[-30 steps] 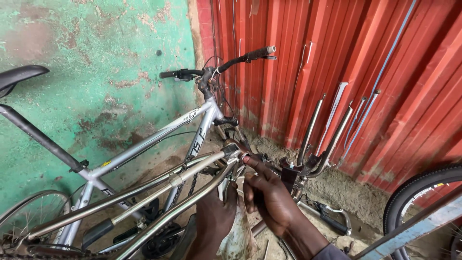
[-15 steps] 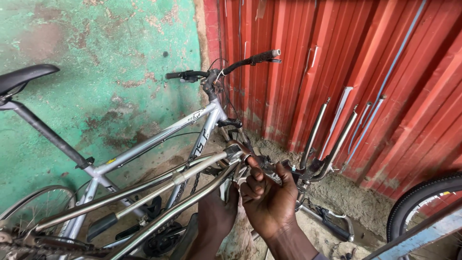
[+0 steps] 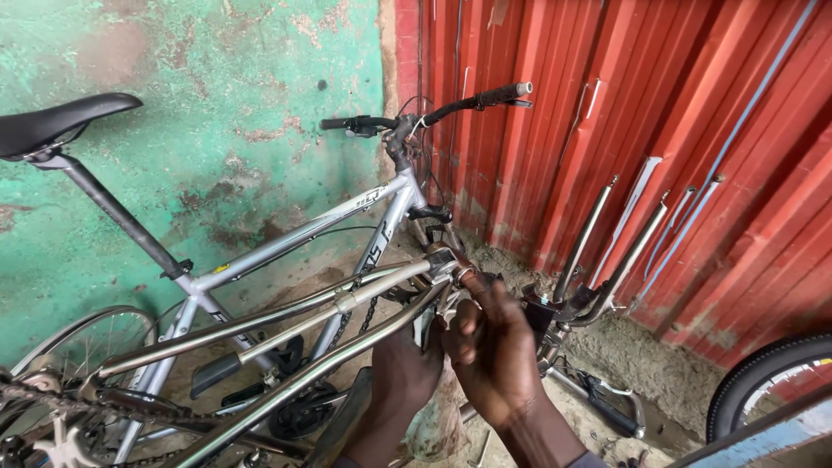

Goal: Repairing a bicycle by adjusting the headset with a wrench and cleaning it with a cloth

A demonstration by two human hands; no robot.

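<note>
Two hands work at the head tube end of a bare chrome frame, held low before the silver bicycle. Right hand is curled round the fitting there; left hand grips beneath. Loose fork sits apart, unfitted.

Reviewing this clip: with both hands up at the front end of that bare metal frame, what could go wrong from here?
The right hand and left hand work at the head end of the bare frame, so fingers might get pinched there. The frame seems to rest against the silver bicycle leaning at the green wall; a hard push could tip both. The loose chain at lower left could snag.
</note>
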